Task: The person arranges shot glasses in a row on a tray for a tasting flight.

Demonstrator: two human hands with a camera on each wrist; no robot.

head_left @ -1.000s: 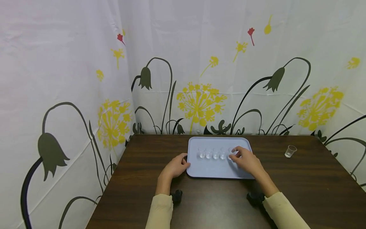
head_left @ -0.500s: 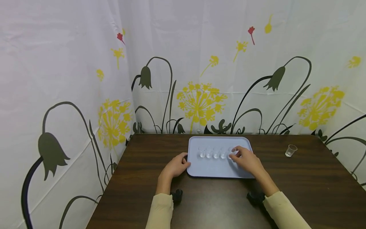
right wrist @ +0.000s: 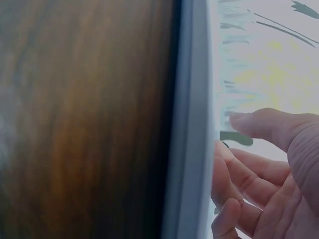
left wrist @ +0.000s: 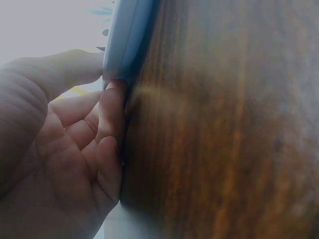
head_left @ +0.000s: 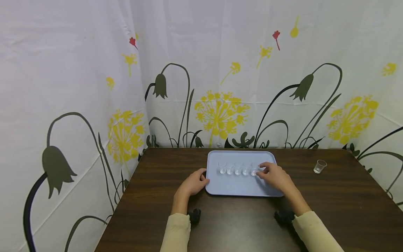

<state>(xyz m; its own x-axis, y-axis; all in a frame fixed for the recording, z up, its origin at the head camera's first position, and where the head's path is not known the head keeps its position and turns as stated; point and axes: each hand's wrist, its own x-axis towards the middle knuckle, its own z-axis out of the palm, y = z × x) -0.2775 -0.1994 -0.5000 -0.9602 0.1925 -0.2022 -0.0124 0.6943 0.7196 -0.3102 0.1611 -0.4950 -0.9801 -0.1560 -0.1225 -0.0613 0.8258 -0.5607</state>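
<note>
A pale blue tray [head_left: 234, 187] lies on the dark wooden table. Several small clear cups stand upright across it in a row, the leftmost cup [head_left: 222, 170] near its left side. My left hand [head_left: 191, 183] holds the tray's left edge; in the left wrist view the thumb [left wrist: 82, 67] is at the rim and the curled fingers reach to its underside. Beside the rightmost cup [head_left: 253, 171] is my right hand [head_left: 277, 177], thumb and fingers spread, holding nothing. From the right wrist view, the right thumb [right wrist: 264, 124] points toward the blurred cups beyond the tray's rim.
One more clear cup [head_left: 319, 166] stands on the table [head_left: 340, 196] to the right of the tray. Behind the table's far edge hangs a white curtain [head_left: 201, 42] printed with flowers. A black wrist camera [head_left: 195, 216] is on the left wrist, another on the right.
My right hand has let go of the rightmost cup and drawn back slightly to the right. That cup stays in the row. The left hand has kept its place on the tray.
</note>
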